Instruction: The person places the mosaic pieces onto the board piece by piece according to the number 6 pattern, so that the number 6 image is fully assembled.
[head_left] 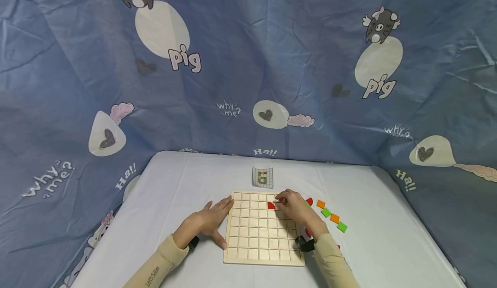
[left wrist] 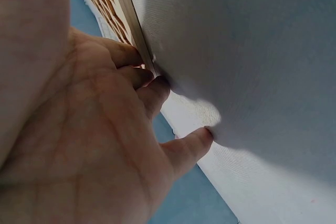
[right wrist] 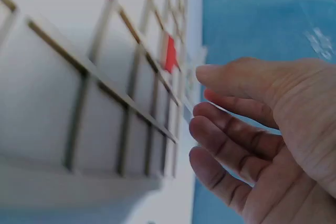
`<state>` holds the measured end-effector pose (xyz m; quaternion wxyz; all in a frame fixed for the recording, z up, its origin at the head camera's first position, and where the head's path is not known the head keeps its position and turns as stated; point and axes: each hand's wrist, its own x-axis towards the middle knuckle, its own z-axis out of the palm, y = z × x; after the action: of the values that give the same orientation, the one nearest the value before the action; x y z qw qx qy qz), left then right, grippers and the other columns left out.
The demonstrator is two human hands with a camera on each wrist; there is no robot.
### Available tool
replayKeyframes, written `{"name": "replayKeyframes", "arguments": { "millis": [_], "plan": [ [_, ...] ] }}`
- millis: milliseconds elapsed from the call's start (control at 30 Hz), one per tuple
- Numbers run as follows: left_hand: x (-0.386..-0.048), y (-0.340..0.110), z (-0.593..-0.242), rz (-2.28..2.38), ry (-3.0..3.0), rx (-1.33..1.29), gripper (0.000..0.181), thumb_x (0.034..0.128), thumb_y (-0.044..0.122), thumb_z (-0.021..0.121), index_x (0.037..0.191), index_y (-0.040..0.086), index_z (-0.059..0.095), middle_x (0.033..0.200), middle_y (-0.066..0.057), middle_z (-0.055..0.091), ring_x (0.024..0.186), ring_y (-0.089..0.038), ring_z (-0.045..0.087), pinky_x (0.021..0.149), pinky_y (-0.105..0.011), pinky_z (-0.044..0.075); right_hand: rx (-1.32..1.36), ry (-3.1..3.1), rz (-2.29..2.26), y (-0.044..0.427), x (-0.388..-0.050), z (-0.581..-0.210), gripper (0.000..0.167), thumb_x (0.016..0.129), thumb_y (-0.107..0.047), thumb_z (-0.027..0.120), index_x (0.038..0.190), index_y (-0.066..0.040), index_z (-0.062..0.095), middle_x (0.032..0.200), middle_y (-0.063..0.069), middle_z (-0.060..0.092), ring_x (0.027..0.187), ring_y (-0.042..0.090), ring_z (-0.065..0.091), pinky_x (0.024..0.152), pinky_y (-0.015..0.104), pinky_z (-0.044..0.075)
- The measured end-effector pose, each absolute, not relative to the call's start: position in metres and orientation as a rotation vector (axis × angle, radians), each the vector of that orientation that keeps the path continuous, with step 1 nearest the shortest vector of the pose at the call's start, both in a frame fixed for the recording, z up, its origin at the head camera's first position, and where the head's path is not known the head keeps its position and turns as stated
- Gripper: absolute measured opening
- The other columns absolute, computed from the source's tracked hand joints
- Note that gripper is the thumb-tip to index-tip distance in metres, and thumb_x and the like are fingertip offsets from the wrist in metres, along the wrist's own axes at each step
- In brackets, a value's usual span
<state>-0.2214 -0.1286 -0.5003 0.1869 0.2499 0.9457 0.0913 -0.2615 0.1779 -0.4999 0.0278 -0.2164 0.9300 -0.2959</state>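
A light wooden grid board [head_left: 253, 232] lies flat on the white table. My left hand [head_left: 212, 220] rests along its left edge with fingers spread; in the left wrist view that hand [left wrist: 105, 124] touches the board's side [left wrist: 134, 19]. One red piece with a curved side [head_left: 271, 205] sits in a cell in the upper right part of the board. Just right of it, over the board, is my right hand [head_left: 294, 208]. In the right wrist view its fingers [right wrist: 220, 135] are loosely bent, the thumb apart from them, and no piece shows between them. The red piece [right wrist: 170, 54] appears beyond the fingertips.
Right of the board lie orange squares [head_left: 335, 218], green squares [head_left: 342, 226] and red pieces [head_left: 309, 201], some partly hidden by the right arm. Behind the board stands a small printed card [head_left: 262, 177] with a coloured grid pattern. A blue patterned cloth [head_left: 240, 64] surrounds the table.
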Motion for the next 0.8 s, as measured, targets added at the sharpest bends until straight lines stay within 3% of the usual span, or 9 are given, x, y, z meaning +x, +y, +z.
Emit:
{"name": "replayKeyframes", "arguments": {
  "millis": [433, 733, 800],
  "plan": [
    [-0.223, -0.129, -0.502, 0.263, 2.658, 0.701, 0.136, 0.0534, 0.06, 0.085, 0.155, 0.004, 0.013, 0.163, -0.012, 0.009, 0.15, -0.028, 0.014, 0.118, -0.057, 0.017, -0.452, 2.927, -0.97, 0.24, -0.267, -0.473, 0.026, 0.088, -0.009, 0.069, 0.113, -0.004, 0.067, 0.109, 0.011, 0.065, 0.093, 0.021, 0.059, 0.074, 0.032, 0.051],
    [-0.223, -0.13, -0.503, 0.284, 2.666, 0.705, 0.137, 0.053, 0.06, 0.085, 0.155, 0.003, 0.013, 0.163, -0.013, 0.009, 0.15, -0.028, 0.015, 0.118, -0.058, 0.017, -0.364, 2.911, -0.987, 0.265, -0.27, -0.472, 0.027, 0.088, -0.004, 0.067, 0.115, -0.002, 0.066, 0.112, 0.013, 0.064, 0.097, 0.025, 0.059, 0.064, 0.026, 0.055],
    [-0.223, -0.13, -0.503, 0.283, 2.667, 0.705, 0.137, 0.0529, 0.06, 0.085, 0.155, 0.003, 0.013, 0.163, -0.013, 0.009, 0.15, -0.028, 0.014, 0.118, -0.058, 0.017, -0.362, 2.905, -0.991, 0.269, -0.27, -0.471, 0.027, 0.088, -0.003, 0.066, 0.116, -0.001, 0.066, 0.113, 0.015, 0.064, 0.097, 0.025, 0.059, 0.068, 0.028, 0.056]
  ]
}}
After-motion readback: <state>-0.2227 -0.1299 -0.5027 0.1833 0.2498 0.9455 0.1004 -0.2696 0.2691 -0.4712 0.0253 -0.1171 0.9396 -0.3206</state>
